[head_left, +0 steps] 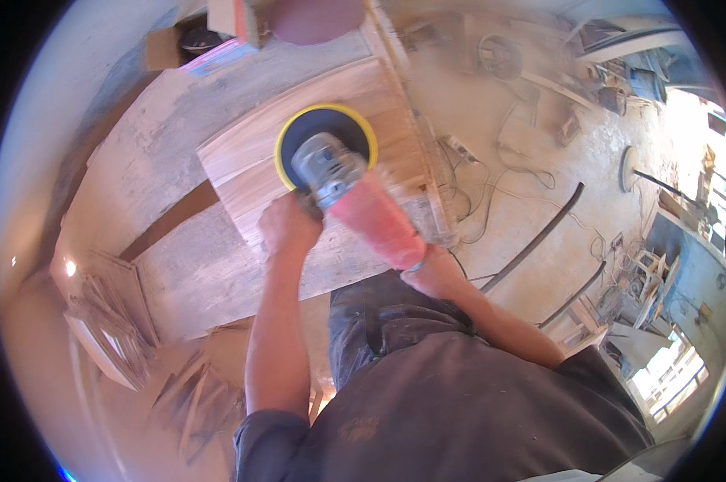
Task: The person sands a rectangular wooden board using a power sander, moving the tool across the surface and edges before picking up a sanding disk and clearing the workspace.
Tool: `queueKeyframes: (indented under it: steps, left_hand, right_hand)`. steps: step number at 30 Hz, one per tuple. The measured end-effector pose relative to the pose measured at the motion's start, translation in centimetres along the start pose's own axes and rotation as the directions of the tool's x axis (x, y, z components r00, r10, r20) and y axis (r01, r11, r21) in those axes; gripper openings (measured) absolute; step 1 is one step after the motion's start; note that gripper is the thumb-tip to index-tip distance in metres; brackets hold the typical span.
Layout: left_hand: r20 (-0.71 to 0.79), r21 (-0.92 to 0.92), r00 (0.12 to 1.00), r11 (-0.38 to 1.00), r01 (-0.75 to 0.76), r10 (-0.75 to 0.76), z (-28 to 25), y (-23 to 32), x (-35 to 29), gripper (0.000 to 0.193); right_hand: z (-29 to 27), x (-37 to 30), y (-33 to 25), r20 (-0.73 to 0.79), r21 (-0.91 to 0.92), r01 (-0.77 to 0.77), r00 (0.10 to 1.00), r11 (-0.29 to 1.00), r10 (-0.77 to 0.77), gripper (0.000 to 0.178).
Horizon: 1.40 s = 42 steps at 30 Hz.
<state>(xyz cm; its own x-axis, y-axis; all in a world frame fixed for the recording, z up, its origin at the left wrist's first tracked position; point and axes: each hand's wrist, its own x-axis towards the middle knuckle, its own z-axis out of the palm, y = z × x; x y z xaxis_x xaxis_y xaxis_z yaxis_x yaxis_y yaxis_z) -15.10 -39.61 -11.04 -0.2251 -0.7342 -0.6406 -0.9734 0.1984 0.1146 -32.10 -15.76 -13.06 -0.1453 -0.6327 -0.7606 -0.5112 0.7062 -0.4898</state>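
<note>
In the upper middle of the frame, a red-bodied sander (376,225) sits with its yellow-rimmed round pad (298,132) over a pale wooden panel (238,181), the left hand (289,226) clamped beside the tool's metal head and the right hand (433,273) wrapped around its rear end. Should either grip slacken, the sander could kick or skid, and a tilted or lingering pad would probably gouge the wood. With no clamp visible on it, the panel might also slide across the dusty bench (190,277) under uneven sideways pressure.
</note>
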Motion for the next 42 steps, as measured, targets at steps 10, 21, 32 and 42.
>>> queueKeyframes:
  steps: [10, 21, 32, 42]
  left_hand:
    - [0.092, -0.169, 0.907, 0.904, -0.393, 0.411, -2.4, 10.7, 5.2, 0.023]
    - [0.013, -0.139, 0.997, 0.988, -0.068, 0.070, -4.2, -6.1, 4.1, 0.018]
    - [0.033, -0.233, 0.999, 0.971, 0.047, -0.040, -2.3, -13.4, 0.6, 0.023]
    - [0.089, -0.407, 0.996, 0.913, 0.029, 0.008, -0.3, -12.9, -2.5, 0.015]
  right_hand:
    - [-5.2, -1.1, 1.7, -0.024, 0.550, -0.269, 0.942, 0.791, 0.336, 0.013]
    - [0.5, 3.2, -8.6, 0.033, 0.191, -0.142, 0.990, 0.971, 0.138, 0.023]
    - [4.1, 3.0, -10.3, 0.074, 0.039, 0.020, 0.997, 0.999, -0.023, 0.047]
    - [3.4, 0.4, -9.3, 0.123, 0.097, -0.116, 0.987, 0.988, 0.104, 0.049]
